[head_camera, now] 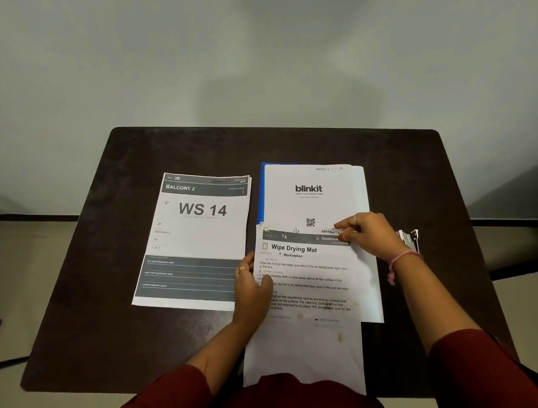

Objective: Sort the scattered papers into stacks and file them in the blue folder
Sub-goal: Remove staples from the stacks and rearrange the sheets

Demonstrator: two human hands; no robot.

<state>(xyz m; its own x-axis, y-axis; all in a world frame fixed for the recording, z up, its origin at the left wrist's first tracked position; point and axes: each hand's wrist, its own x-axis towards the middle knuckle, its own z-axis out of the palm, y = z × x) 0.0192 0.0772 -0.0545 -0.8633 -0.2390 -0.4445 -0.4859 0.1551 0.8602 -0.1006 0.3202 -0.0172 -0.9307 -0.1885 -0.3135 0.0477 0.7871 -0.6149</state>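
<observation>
On the dark tabletop (pixel 112 320), at about nine o'clock from the hands, one stack headed "WS 14" (pixel 197 239) lies flat. Just right of it the left hand (pixel 251 287) grips the left edge of a "Wipe Drying Mat" sheet (pixel 308 306), whose top corner, at one o'clock, the right hand (pixel 368 233) pinches. That sheet overlaps one "blinkit" stack (pixel 308 194) on the blue folder (pixel 262 193) at twelve o'clock; a metal clip (pixel 408 238) lies at three.
</observation>
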